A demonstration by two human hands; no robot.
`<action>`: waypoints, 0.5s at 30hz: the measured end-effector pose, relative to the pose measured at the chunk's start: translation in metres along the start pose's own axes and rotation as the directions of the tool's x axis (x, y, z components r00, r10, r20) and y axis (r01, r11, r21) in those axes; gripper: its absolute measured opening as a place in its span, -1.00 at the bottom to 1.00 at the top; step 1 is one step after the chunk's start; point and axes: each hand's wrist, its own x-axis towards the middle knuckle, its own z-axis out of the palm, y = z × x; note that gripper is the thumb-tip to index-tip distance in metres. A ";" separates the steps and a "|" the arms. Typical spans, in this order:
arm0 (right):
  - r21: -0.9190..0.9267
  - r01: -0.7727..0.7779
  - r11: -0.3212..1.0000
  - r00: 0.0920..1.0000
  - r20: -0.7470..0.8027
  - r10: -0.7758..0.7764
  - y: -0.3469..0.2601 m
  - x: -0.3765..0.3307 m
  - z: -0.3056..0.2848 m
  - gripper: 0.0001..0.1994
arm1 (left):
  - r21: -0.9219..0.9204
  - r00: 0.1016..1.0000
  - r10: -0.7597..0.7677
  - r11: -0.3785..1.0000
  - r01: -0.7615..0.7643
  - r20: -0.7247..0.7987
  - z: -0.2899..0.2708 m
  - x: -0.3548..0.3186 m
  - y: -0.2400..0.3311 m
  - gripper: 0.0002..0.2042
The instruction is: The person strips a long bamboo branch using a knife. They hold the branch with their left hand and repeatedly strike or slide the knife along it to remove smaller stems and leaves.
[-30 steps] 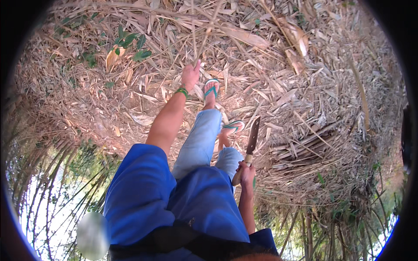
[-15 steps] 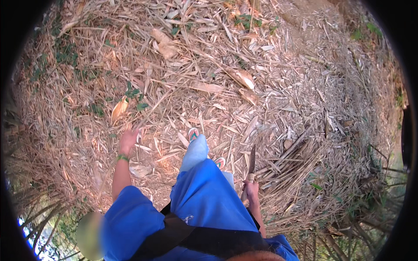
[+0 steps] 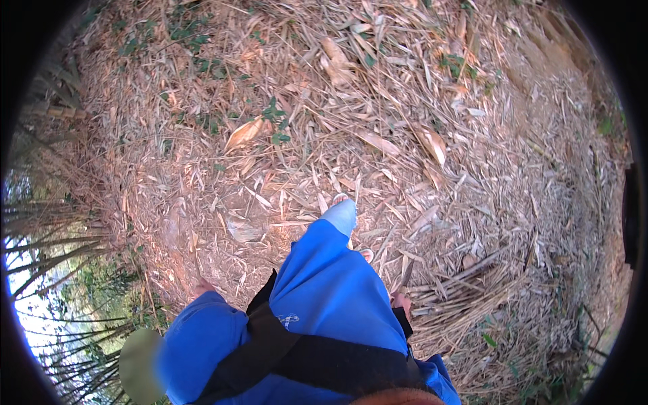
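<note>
Beside my right hip, my right hand (image 3: 401, 301) is closed around the handle of a knife (image 3: 407, 274). Its dark blade points forward over the dry leaves, and the handle is mostly hidden by the hand. My left hand (image 3: 204, 287) hangs low past the blue sleeve (image 3: 206, 320), above the littered ground. Only a small part of that hand shows, so its fingers cannot be made out.
Dry leaf litter (image 3: 270, 196) covers the ground. A bundle of thin dry stalks (image 3: 466, 290) lies to the right of my feet. Pale dry sheaths (image 3: 244, 133) and small green plants (image 3: 277, 120) are scattered ahead. Dark branches (image 3: 67, 250) fan out at the left.
The view has turned, so the ground has shifted rightward. My left arm has drawn back toward my body, its bare forearm now hidden. My right hand with the knife is also closer in.
</note>
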 end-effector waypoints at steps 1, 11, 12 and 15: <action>-0.027 -0.030 0.999 0.999 0.021 0.030 -0.005 -0.004 0.004 -0.61 | -0.016 0.997 -0.023 1.000 0.022 -0.077 -0.001 -0.008 -0.029 -0.35; 0.055 0.240 0.969 0.970 0.034 -0.242 -0.045 0.024 0.011 -0.72 | -0.418 0.889 0.299 0.799 -0.432 -0.347 -0.153 -0.034 0.125 -0.65; 0.087 0.271 0.959 0.961 0.035 -0.275 -0.047 0.024 0.015 -0.78 | -0.453 0.834 0.354 0.714 -0.534 -0.424 -0.168 -0.031 0.133 -0.68; 0.243 0.320 0.916 0.944 -0.005 -0.329 -0.074 -0.002 0.011 -0.80 | -0.481 0.628 0.540 0.405 -0.778 -0.561 -0.199 -0.033 0.208 -0.76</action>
